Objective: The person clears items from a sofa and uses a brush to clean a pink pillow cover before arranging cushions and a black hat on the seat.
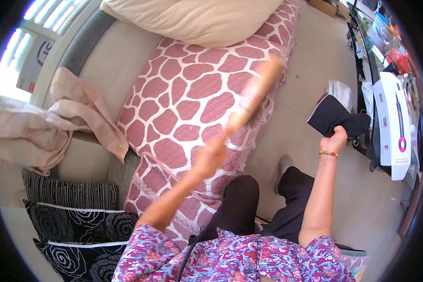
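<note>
My left hand is closed around the handle of a wooden brush, both blurred by motion, above the sofa's edge. The brush's bristles are too blurred to make out. Beneath it a quilted pink-and-white sofa cover with a lace edge lies over the seat. My right hand, with a beaded bracelet at the wrist, grips a folded black cloth item, which looks like a knitted hat or sock, over the floor between the sofa and the table.
A cream cushion lies at the sofa's far end. Beige cloth drapes the backrest at left, above dark patterned cushions. At right, a glass table holds a white hair-dryer box and plastic bags. Cardboard boxes stand beyond.
</note>
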Action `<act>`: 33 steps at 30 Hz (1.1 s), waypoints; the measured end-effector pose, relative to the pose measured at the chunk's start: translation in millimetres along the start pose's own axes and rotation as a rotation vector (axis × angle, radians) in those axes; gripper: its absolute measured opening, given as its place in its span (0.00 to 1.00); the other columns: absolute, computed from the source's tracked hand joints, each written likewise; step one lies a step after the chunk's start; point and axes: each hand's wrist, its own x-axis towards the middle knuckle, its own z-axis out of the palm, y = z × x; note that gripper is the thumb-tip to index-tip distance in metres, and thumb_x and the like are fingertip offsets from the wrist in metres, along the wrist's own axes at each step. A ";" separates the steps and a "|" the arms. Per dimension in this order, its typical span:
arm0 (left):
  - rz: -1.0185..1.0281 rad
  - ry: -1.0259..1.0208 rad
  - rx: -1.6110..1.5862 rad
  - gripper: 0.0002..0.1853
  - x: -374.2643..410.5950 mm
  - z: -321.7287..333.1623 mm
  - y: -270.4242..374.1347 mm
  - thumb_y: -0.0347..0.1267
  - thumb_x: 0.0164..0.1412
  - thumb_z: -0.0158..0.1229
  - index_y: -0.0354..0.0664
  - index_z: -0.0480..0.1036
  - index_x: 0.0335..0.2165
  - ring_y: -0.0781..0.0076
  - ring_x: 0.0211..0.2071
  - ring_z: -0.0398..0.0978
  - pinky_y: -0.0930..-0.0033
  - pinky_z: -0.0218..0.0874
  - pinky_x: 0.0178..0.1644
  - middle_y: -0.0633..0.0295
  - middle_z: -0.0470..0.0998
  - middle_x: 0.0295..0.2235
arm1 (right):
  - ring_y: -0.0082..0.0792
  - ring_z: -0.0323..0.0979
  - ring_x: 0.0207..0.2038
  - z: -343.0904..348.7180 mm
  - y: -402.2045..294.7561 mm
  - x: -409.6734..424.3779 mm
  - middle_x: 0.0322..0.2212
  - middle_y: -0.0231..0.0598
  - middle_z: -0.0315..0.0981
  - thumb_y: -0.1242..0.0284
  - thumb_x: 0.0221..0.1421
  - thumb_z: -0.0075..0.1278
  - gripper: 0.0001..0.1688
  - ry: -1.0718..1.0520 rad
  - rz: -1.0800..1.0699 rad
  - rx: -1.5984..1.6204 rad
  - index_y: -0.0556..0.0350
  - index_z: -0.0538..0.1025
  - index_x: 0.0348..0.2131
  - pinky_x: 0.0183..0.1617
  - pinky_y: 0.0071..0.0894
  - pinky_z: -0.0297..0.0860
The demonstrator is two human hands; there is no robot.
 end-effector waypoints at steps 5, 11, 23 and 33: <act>-0.560 0.494 -0.467 0.14 45.2 -108.9 -139.8 0.23 0.54 0.40 0.46 0.63 0.39 0.83 0.11 0.54 0.81 0.48 0.12 0.68 0.57 0.12 | 0.22 0.60 0.20 28.7 -1.2 -27.0 0.18 0.24 0.59 0.85 0.24 0.39 0.07 0.064 0.049 0.021 0.54 0.64 0.12 0.30 0.20 0.62; -0.935 0.822 -1.183 0.14 110.5 -125.5 -215.0 0.40 0.56 0.40 0.47 0.51 0.20 0.79 0.08 0.50 0.79 0.43 0.07 0.67 0.54 0.12 | 0.20 0.54 0.18 28.3 0.4 -30.1 0.16 0.22 0.55 0.84 0.24 0.39 0.09 0.068 0.114 0.034 0.50 0.59 0.09 0.27 0.16 0.57; -0.876 -0.075 -0.895 0.20 115.4 88.6 28.4 0.50 0.55 0.40 0.47 0.62 0.36 0.82 0.09 0.53 0.79 0.43 0.08 0.71 0.54 0.12 | 0.21 0.57 0.19 21.4 2.2 -23.0 0.17 0.24 0.57 0.85 0.25 0.38 0.07 0.066 0.068 0.049 0.54 0.62 0.10 0.28 0.17 0.60; 0.097 -0.084 -0.098 0.22 160.0 61.8 0.1 0.29 0.52 0.43 0.51 0.60 0.48 0.63 0.23 0.70 0.64 0.60 0.23 0.53 0.71 0.24 | 0.20 0.55 0.17 16.0 -12.3 -16.3 0.16 0.22 0.55 0.84 0.25 0.39 0.07 0.195 0.042 0.092 0.53 0.60 0.10 0.22 0.16 0.55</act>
